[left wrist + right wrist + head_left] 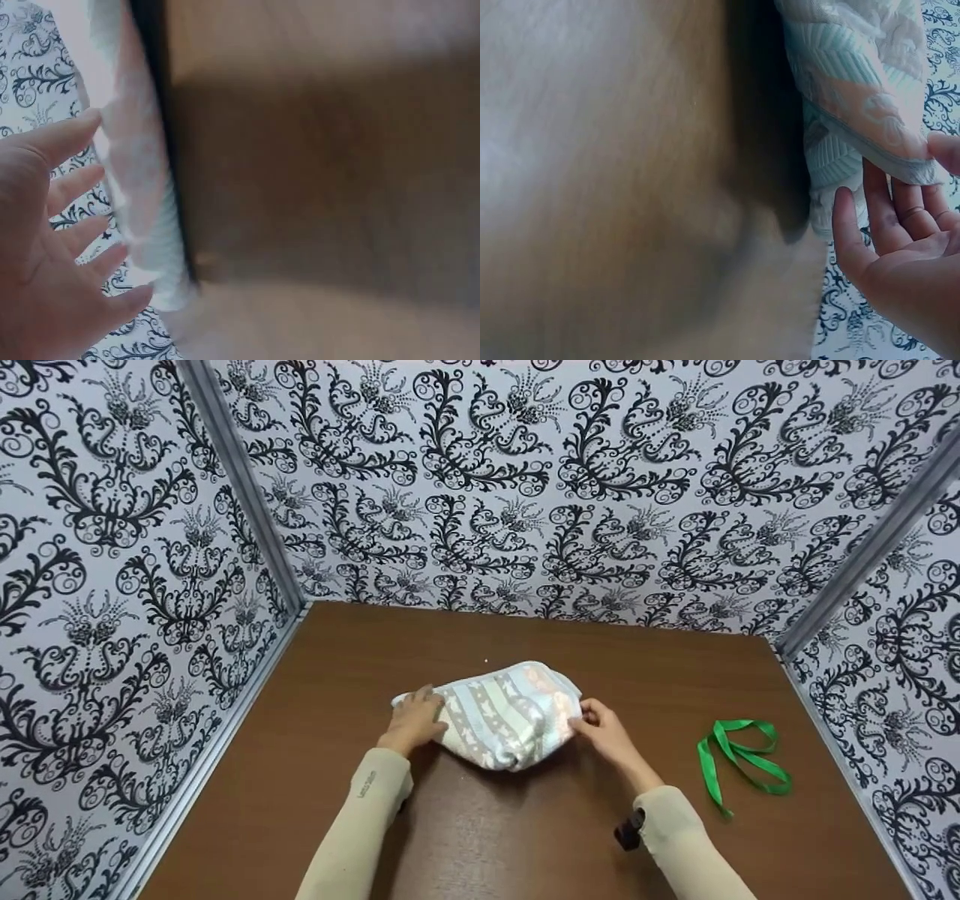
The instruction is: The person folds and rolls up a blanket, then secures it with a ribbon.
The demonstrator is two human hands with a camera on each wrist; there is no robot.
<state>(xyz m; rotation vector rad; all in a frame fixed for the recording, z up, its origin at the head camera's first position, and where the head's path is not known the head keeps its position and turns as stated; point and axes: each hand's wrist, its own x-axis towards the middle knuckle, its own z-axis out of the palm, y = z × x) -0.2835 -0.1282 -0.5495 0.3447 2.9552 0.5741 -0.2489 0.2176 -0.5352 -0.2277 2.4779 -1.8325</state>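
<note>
A quilted cloth [491, 716] in pastel stripes of blue, grey, green and peach lies bunched on the table, its middle raised in folds. At its left end my left hand [414, 721] rests with fingers spread and loosely bent. The left wrist view shows those fingers [81, 184] against the cloth's side [135, 172], not closed round it. My right hand [609, 735] pinches the cloth's right edge between thumb and fingers. In the right wrist view a bound corner [900, 161] hangs over the fingers of that hand [907, 255]. What lies under the folds is hidden.
A loosely looped green ribbon [711, 776] lies on the brown table [517, 840], to the right of my right hand. Walls with black floral patterns [495, 525] enclose the table at the back and both sides, joined by grey corner posts [240, 480].
</note>
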